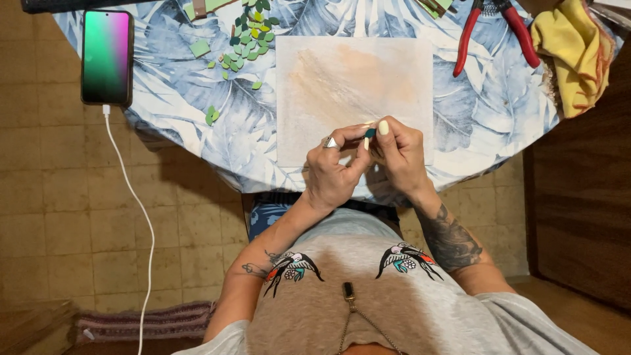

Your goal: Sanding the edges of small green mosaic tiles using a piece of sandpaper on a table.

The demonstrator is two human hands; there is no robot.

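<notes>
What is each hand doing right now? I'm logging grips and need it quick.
Left hand: fingers pinched shut on the small green piece.
Right hand: fingers pinched shut on the same green piece, above the pale board.

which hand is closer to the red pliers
Right. The right hand sits below and left of the red pliers; the left hand is farther left, beside it.
</notes>
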